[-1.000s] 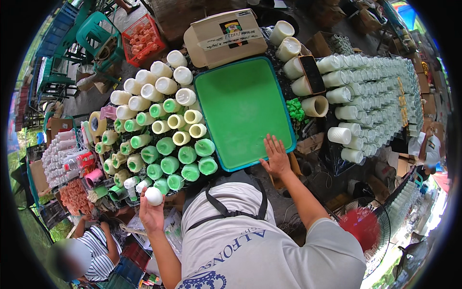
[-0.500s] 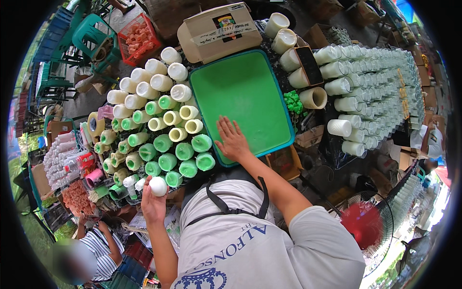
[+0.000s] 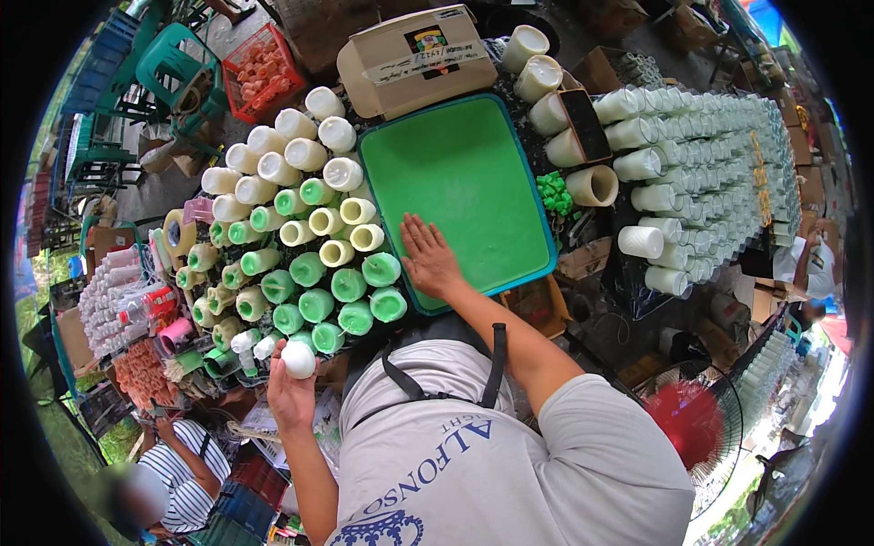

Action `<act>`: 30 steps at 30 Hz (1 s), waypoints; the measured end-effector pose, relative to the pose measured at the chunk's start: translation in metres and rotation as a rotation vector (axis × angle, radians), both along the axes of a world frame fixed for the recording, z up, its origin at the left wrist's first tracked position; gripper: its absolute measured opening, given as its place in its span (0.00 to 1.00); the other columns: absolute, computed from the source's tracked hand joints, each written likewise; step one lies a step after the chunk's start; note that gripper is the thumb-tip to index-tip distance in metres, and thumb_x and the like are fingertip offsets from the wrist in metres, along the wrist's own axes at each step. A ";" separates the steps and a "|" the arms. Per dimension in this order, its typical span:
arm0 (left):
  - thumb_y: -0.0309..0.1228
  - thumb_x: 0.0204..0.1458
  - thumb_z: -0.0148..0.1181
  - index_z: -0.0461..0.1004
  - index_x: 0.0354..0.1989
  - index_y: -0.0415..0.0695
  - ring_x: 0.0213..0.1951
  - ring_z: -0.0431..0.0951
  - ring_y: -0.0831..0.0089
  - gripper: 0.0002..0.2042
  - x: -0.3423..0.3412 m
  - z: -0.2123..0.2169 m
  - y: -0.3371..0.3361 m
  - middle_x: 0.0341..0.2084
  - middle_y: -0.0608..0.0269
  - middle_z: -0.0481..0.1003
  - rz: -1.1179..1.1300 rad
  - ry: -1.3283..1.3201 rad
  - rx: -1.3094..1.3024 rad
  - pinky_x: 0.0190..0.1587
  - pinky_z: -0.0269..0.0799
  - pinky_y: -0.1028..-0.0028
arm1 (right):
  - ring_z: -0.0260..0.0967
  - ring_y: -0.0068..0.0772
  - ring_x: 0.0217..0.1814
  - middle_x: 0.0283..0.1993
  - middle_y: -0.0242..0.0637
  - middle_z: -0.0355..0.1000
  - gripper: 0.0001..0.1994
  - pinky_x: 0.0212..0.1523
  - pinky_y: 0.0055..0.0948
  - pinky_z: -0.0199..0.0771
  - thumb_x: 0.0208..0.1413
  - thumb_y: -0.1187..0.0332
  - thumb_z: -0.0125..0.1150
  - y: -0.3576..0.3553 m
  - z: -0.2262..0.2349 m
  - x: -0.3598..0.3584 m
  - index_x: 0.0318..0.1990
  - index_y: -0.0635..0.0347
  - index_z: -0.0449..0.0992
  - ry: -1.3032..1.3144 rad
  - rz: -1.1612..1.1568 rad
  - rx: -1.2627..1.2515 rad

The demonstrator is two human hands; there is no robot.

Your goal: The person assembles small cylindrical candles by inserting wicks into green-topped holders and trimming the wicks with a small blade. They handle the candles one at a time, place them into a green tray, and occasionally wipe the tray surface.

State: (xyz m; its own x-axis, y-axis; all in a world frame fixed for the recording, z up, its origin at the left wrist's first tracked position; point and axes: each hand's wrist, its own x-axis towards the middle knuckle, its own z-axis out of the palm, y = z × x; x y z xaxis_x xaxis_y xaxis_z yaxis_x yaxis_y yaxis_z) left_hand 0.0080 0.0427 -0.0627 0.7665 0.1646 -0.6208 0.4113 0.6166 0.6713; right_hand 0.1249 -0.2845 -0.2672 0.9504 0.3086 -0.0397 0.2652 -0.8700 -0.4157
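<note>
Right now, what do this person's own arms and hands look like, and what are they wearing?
Both forearms are bare, and the left hand and right hand wear no gloves, rings or watch that I can make out. Short light grey sleeves of a T-shirt end above the elbows. Dark apron straps cross the back, and blue printing marks the shirt.

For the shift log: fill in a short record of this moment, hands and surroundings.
left hand: holds a white cone
right hand: flat on the green tray, holding nothing
beside tray: rows of green and white cones
behind tray: beige box
right side: stacked white cups
lower left: another person, striped shirt
</note>
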 end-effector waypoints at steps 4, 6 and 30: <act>0.37 0.65 0.59 0.66 0.67 0.47 0.58 0.77 0.62 0.24 -0.003 0.011 0.004 0.56 0.57 0.75 0.051 0.010 0.018 0.60 0.78 0.55 | 0.30 0.45 0.89 0.87 0.46 0.35 0.42 0.85 0.45 0.30 0.69 0.53 0.50 -0.079 0.001 0.016 0.82 0.62 0.38 0.009 -0.044 -0.038; 0.37 0.65 0.59 0.66 0.67 0.47 0.58 0.77 0.62 0.24 -0.002 0.009 0.009 0.57 0.57 0.75 0.044 0.016 0.023 0.60 0.78 0.55 | 0.30 0.45 0.89 0.87 0.46 0.34 0.42 0.85 0.44 0.31 0.71 0.51 0.47 -0.138 -0.006 0.034 0.82 0.62 0.38 -0.080 -0.120 -0.143; 0.37 0.64 0.61 0.65 0.67 0.46 0.57 0.77 0.62 0.25 0.008 0.002 -0.012 0.54 0.58 0.75 -0.004 -0.001 0.016 0.60 0.78 0.55 | 0.31 0.42 0.89 0.87 0.43 0.35 0.41 0.85 0.44 0.33 0.71 0.46 0.45 -0.198 -0.021 0.060 0.82 0.60 0.40 -0.103 -0.102 -0.229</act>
